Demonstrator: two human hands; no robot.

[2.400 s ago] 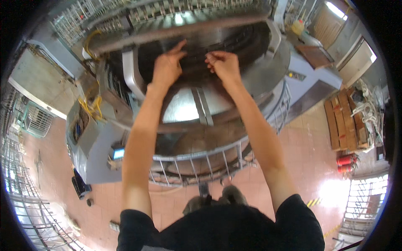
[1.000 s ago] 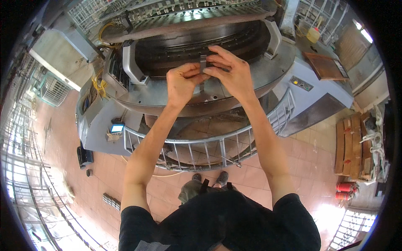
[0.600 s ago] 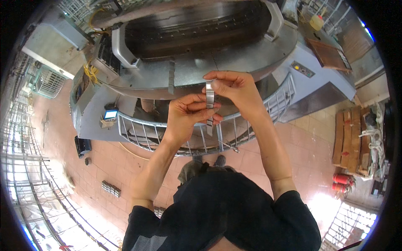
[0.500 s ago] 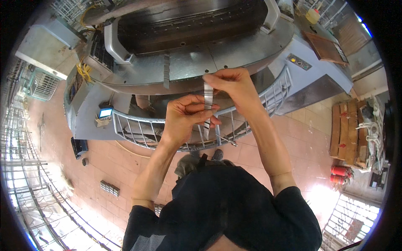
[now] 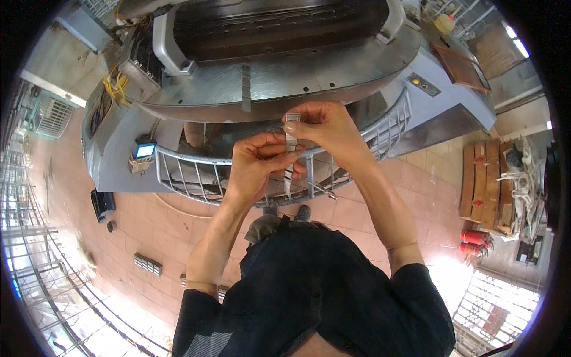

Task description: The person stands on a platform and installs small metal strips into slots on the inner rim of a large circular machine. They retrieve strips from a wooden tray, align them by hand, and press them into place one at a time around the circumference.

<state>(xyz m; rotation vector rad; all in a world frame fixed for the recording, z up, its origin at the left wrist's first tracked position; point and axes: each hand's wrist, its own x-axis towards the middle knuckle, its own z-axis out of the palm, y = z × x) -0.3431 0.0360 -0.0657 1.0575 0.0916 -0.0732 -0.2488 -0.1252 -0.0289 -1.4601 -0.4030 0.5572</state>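
I hold a narrow, segmented silver metal strip [image 5: 289,181] upright between both hands, in front of the machine's rim. My left hand [image 5: 256,166] is closed on its middle and lower part, thumb across it, some fingertips showing beyond. My right hand [image 5: 324,128] pinches its top end with thumb and index finger. Just above, a similar grey strip [image 5: 245,86] lies across the flat steel ring [image 5: 333,71] of the large round machine. The dark recessed band [image 5: 273,38] behind it sits between two silver brackets [image 5: 166,50].
A curved metal railing [image 5: 196,178] runs below my hands. A small lit screen [image 5: 144,151] is at left, a button panel [image 5: 423,83] at right. On the tiled floor are a wooden pallet [image 5: 485,184], red extinguishers [image 5: 473,237] and a row of small blocks [image 5: 147,263].
Both hands have drawn back from the machine's recessed band, down toward me, with a metal strip now held between them. In the last half second they have stayed nearly in place on it.
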